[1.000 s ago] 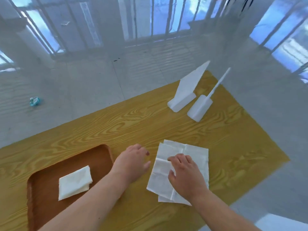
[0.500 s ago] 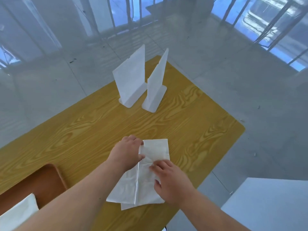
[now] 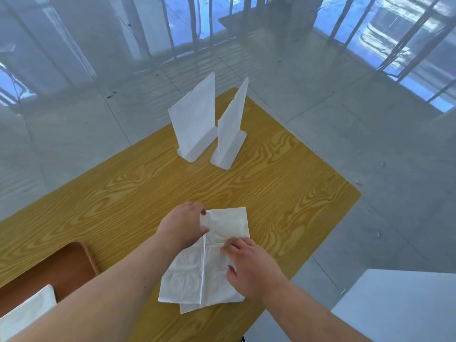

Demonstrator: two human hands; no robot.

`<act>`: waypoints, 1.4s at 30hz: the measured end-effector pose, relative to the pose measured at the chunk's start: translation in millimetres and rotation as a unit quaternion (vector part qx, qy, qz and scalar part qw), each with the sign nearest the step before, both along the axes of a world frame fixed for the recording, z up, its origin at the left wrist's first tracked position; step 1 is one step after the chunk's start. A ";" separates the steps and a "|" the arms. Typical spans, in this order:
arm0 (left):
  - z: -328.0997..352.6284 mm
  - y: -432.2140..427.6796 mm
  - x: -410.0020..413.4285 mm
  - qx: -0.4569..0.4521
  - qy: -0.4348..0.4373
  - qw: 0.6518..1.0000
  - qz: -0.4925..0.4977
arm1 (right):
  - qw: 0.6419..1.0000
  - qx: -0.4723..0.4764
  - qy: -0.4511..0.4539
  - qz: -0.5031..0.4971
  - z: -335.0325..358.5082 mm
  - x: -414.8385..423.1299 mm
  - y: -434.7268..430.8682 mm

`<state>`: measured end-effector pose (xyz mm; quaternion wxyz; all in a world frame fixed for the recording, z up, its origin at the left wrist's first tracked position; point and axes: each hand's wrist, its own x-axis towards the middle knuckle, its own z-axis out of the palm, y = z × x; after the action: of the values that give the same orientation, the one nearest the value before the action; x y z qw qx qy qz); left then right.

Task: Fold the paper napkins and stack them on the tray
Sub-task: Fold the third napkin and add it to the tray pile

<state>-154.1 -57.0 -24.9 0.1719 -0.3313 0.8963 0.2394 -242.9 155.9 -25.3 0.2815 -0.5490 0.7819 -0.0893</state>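
Note:
A white paper napkin (image 3: 197, 275) lies spread on the wooden table (image 3: 148, 193) near its front edge, with a second sheet showing under its near corner. My left hand (image 3: 181, 227) pinches the napkin's far left edge. My right hand (image 3: 251, 267) rests on the napkin's right side, fingers pressing at its middle. At the lower left is a brown tray (image 3: 61, 265), with a folded white napkin (image 3: 27, 314) on it, partly hidden by my left forearm.
Two white napkin holders (image 3: 197, 124) (image 3: 230, 134) stand upright with napkins at the table's far side. A white surface (image 3: 399, 307) sits at the lower right beside the table. Glossy grey floor surrounds the table.
The view swung right, so the tray slid to the lower left corner. My left hand moved from the table onto the napkin's far edge and my right hand shifted to its middle.

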 end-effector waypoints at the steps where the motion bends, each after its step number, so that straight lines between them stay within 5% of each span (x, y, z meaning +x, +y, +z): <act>1: 0.2 -0.4 0.2 0.001 -0.002 1.000 0.005 | 1.000 0.004 -0.002 -0.001 0.6 0.5 -0.4; 22: -2.9 3.7 -9.9 -0.056 -0.008 0.997 -0.055 | 1.000 0.023 -0.012 0.009 0.1 -1.4 4.2; 26: 5.2 4.5 -5.2 -0.003 0.030 0.999 -0.024 | 1.000 0.005 -0.026 -0.004 2.5 -2.1 4.5; 28: 18.4 2.8 -0.3 0.094 0.047 0.993 0.052 | 0.996 -0.035 -0.044 -0.068 8.2 -3.5 5.7; 31: 49.9 -0.8 13.2 0.310 0.105 0.921 0.212 | 0.961 -0.083 -0.104 -0.242 20.8 -10.9 5.8; 35: 90.7 -12.2 48.3 0.488 0.171 0.767 0.380 | 0.843 -0.074 -0.311 -0.432 45.2 -19.6 -8.1; 39: 123.0 -26.6 93.5 0.541 0.261 0.668 0.439 | 0.714 0.005 -0.546 -0.438 66.3 -1.0 -37.1; 42: 141.8 -39.5 127.4 0.554 0.309 0.628 0.452 | 0.692 0.014 -0.615 -0.377 79.1 31.2 -66.7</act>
<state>-26.7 -96.6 116.9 -0.0936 -0.4438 0.3334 0.8265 -211.8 89.1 53.8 0.6499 -0.0259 0.5761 -0.4950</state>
